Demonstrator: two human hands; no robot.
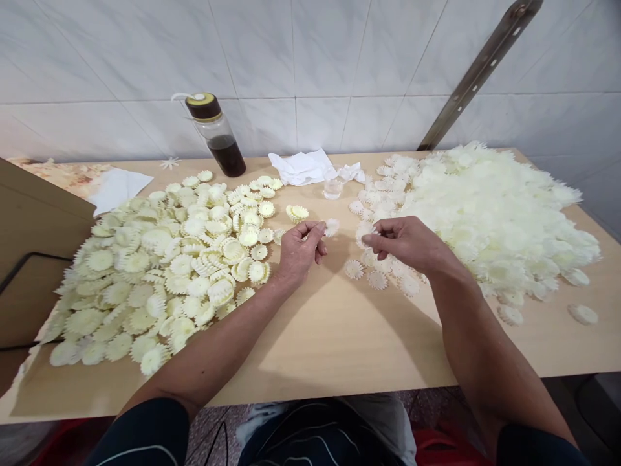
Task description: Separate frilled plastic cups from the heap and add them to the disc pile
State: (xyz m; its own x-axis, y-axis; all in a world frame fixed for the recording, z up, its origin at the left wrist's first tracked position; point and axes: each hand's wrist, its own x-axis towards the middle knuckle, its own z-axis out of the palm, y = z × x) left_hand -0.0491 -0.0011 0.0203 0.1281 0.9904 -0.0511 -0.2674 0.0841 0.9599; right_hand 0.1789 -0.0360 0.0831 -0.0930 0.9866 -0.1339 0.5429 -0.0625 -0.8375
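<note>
My left hand (303,252) pinches a thin translucent white flower-shaped disc (332,227) between thumb and forefinger. To its right, my right hand (405,243) is closed in a pinch. A pale bit shows at its fingertips, but I cannot make out what it is; similar discs lie just behind and below. Left of my left hand spreads a heap of pale yellow toothed flower discs (184,259), many nested in stacks. One small stack (297,213) lies apart, just beyond my left hand. Thin loose white discs (490,207) form a large pile beyond my right forearm.
Against the tiled wall stands a bottle of dark liquid (228,152). Crumpled white tissue (301,168) and a small clear cup (333,186) are at the back middle. A cardboard panel (39,259) bounds the left side. A metal strip (478,77) leans on the wall.
</note>
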